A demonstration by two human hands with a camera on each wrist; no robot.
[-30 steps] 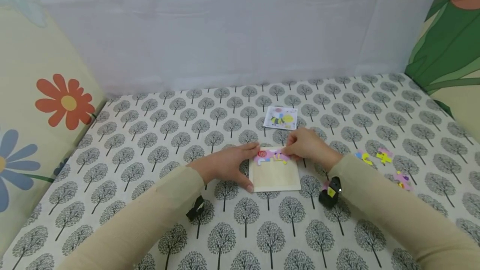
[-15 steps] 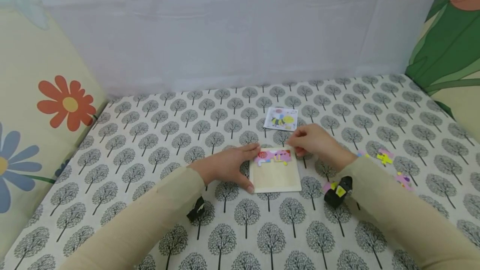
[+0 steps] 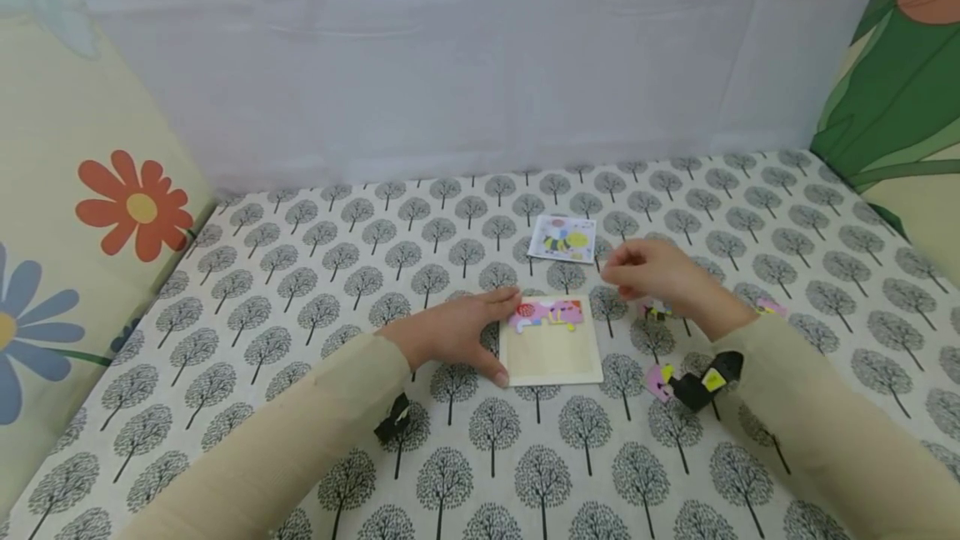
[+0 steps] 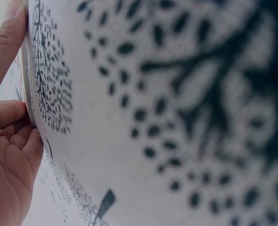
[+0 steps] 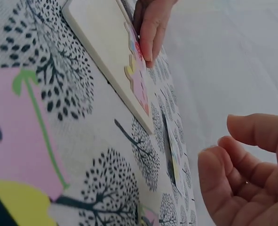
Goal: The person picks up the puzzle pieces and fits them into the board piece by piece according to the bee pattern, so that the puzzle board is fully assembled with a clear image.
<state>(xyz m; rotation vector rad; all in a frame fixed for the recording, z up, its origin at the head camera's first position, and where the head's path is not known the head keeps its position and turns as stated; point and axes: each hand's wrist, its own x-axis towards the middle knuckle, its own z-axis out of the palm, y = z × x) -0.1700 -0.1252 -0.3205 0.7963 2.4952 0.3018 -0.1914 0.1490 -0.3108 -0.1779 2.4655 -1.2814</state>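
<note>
The left hand is touching the left edge of the board, thumb and fingers spread wide, while pieces are lying along the board's far side. The right hand is hovering right of the card, fingers loosely curled, thumb apart, holding nothing. Loose pieces are lying right of the board.

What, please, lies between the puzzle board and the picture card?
Only tree-print cloth lies between the puzzle board and the picture card, as the head view shows.
</note>
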